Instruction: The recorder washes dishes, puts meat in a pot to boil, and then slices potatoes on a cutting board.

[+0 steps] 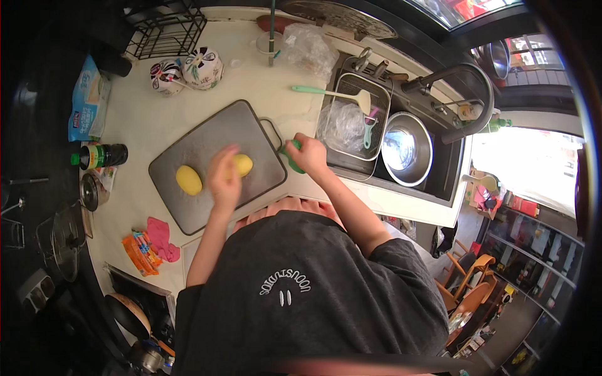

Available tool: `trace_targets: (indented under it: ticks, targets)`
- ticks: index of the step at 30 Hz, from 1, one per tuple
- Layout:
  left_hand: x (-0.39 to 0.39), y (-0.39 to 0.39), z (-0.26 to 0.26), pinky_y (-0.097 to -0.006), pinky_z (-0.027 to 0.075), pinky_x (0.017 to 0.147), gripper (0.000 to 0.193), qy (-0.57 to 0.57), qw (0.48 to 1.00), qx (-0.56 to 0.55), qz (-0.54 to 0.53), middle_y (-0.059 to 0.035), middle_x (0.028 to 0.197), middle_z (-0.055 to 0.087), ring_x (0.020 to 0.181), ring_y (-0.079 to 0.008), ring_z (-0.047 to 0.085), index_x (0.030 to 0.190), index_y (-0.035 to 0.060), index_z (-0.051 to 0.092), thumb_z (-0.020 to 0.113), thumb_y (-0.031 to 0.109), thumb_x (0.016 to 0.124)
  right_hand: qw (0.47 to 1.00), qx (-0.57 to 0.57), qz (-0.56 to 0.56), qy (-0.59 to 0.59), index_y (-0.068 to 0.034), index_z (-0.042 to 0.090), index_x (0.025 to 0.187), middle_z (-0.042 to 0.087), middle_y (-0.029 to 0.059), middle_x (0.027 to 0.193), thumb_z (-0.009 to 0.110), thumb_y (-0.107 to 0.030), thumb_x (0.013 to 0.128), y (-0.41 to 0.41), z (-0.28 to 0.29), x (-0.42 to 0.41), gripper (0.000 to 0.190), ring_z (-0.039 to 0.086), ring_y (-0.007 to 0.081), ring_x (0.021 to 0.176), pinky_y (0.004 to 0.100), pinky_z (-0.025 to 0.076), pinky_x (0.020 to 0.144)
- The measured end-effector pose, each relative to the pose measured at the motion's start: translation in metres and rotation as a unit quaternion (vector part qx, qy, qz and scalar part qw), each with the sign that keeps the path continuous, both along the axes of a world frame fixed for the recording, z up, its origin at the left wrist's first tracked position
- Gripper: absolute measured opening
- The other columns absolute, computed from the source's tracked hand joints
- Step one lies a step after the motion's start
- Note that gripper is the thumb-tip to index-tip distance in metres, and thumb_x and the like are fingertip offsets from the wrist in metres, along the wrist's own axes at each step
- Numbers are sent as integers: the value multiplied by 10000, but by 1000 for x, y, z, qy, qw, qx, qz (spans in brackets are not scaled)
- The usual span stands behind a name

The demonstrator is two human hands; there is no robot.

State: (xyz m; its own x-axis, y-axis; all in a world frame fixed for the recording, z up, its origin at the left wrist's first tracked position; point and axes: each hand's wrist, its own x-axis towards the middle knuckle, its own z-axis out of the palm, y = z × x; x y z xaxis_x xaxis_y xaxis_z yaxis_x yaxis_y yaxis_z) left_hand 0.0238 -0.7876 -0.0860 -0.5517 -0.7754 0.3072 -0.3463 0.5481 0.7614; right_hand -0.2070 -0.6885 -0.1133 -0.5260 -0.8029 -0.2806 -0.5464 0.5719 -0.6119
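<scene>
A grey cutting board (216,136) with a loop handle lies on the pale counter. Two peeled yellow potatoes rest on it, one (188,180) at the left and one (243,165) nearer the middle. My left hand (224,178), blurred, is at the left side of the second potato and partly covers it; whether it grips the potato is unclear. Beside the board's handle, my right hand (308,152) is closed around a green object (294,164), mostly hidden by the fingers, so its kind cannot be told.
Right of the board is a sink holding a wire basket (388,101) with a plastic bag and peeler (368,133), and a steel bowl (408,148). A spatula (348,95) lies across the basket. A bottle (101,156), pink cloth (162,238) and wrapped bowls (202,68) stand around the board.
</scene>
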Motion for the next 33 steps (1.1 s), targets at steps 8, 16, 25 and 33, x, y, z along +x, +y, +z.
trace_targets:
  ticks: [8, 16, 25, 33]
  targets:
    - [-142, 32, 0, -391, 443, 1007, 463, 333, 543, 765, -92, -78, 1305, 588, 1204, -223, 554, 1365, 110, 501, 456, 409, 1015, 955, -256, -20, -151, -14, 603, 1084, 637, 209, 870, 526, -349, 961, -1, 62, -37, 365, 624, 386, 839, 417, 499, 762]
    - [-188, -5, -23, -409, 498, 849, 370, -56, 976, 182, -103, -139, 1117, 576, 1033, -327, 583, 1174, 104, 565, 704, 130, 832, 517, -376, -443, -628, -48, 346, 1357, 494, 275, 1274, 398, -573, 993, 5, -18, -295, 641, 543, 389, 1137, 484, 465, 979]
    - [-186, -2, -72, -425, 488, 818, 389, -345, 920, 102, -157, -153, 1015, 609, 979, -365, 593, 1168, 128, 554, 706, 244, 829, 481, -292, -542, -624, -111, 412, 862, 426, 31, 680, 490, -319, 979, -70, -63, -373, 251, 434, 158, 555, 291, 346, 487]
    - [-183, -4, -33, -358, 519, 833, 404, 23, 841, 536, -62, -52, 1095, 654, 1003, -181, 647, 1238, 90, 556, 577, 392, 970, 382, -416, -354, -745, -42, 392, 804, 362, 29, 733, 554, -44, 798, 20, 104, -311, 162, 283, 116, 514, 270, 263, 523]
